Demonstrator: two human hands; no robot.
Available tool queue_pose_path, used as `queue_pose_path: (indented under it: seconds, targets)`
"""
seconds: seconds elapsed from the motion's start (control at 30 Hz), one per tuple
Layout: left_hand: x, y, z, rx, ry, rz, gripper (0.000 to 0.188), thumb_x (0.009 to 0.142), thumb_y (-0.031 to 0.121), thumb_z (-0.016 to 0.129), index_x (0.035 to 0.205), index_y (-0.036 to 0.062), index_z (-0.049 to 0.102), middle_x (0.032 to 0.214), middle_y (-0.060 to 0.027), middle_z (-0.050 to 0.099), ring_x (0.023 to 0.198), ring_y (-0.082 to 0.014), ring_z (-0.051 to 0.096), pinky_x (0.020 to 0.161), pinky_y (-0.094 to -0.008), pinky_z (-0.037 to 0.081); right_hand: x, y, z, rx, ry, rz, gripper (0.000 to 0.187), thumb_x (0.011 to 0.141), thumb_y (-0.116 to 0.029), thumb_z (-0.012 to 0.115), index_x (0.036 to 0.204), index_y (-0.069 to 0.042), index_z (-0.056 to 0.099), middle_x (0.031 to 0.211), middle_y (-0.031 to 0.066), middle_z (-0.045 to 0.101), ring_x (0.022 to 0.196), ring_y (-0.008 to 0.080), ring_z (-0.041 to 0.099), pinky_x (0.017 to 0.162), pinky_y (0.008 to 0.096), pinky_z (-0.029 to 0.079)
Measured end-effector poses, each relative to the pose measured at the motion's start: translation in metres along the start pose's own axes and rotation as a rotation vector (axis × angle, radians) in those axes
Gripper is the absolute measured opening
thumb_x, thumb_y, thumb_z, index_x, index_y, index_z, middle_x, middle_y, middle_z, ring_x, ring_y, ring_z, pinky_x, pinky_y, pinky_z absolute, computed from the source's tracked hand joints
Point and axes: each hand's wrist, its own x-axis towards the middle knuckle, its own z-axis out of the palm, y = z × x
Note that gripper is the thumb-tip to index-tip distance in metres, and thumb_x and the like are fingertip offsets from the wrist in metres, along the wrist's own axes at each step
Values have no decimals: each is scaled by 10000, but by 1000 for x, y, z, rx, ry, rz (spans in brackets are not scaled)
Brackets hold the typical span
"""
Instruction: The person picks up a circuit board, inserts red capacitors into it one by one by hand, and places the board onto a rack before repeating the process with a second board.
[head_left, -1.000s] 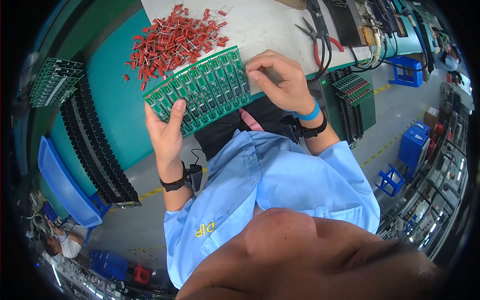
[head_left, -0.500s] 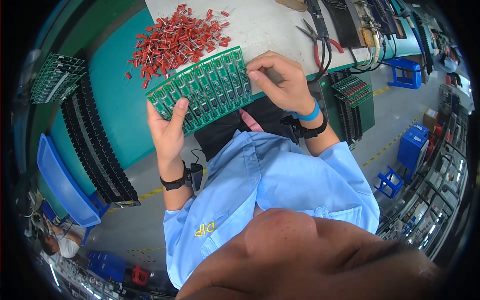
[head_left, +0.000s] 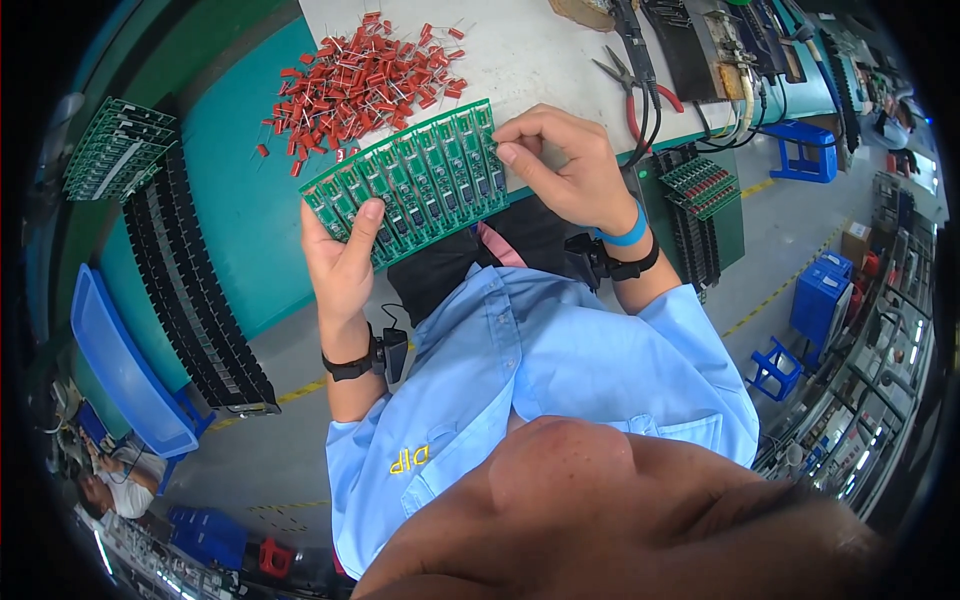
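Observation:
A green circuit board panel (head_left: pixel 430 182), split into several narrow strips with small parts on them, is held tilted above the bench's near edge. My left hand (head_left: pixel 343 262) grips its left end, thumb on top and fingers underneath. At the panel's right edge my right hand (head_left: pixel 572 170) is closed, thumb and forefinger pinched together; whatever lies between the fingertips is too small or hidden to name. Just beyond the panel spreads a loose pile of red capacitors (head_left: pixel 365 85) with long wire leads, a few lying close to the panel's far edge.
Red-handled pliers (head_left: pixel 632 100) and black cables lie at the far right. Board racks stand on both sides, one with stacked green boards (head_left: pixel 118 150), the other with populated boards (head_left: pixel 702 185). A blue tray (head_left: pixel 130 365) sits at left. Blue stools (head_left: pixel 775 368) are on the floor.
The panel and my left hand have shifted very slightly right within the picture, and the whole view has moved a little too. My right hand keeps its pinch at the panel's right edge.

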Motion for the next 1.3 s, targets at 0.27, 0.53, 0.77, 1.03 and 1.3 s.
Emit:
queue_pose_path:
  seconds: [0.27,0.53,0.77,1.03,1.3]
  targets:
    - [0,1,0,11,-10,8,377,943,14,646,1289,-4,497,1174,-88,648,1045,-131,615,943,-291,476,4,-6,0,-17,5,5,92,862,-11,701,949,13,692,822,62,669,678,121,564,624,256,455]
    - [0,4,-4,-50,-22,-17,381,943,24,649,1293,-1,500,1180,-87,646,1056,-132,612,954,-302,472,10,-5,3,2,-14,67,134,848,-36,738,969,4,694,819,53,658,696,102,566,645,243,464]
    - [0,2,-10,-117,-58,-28,400,938,18,651,1306,1,496,1191,-89,645,1074,-136,611,966,-314,472,28,10,1,175,115,200,146,874,-78,723,993,4,704,807,50,650,743,105,593,668,246,489]
    - [0,-1,-15,-114,-122,-30,387,936,12,650,1292,0,501,1184,-84,648,1065,-129,612,958,-307,474,63,23,10,-445,-19,-89,144,858,-109,727,941,8,719,840,109,683,722,156,658,637,277,518]
    - [1,0,-7,-73,-88,-5,368,938,15,650,1277,3,505,1160,-74,652,1041,-121,614,935,-292,478,57,17,-2,-293,63,79,133,851,-87,726,932,18,718,920,124,718,759,140,702,653,257,551]
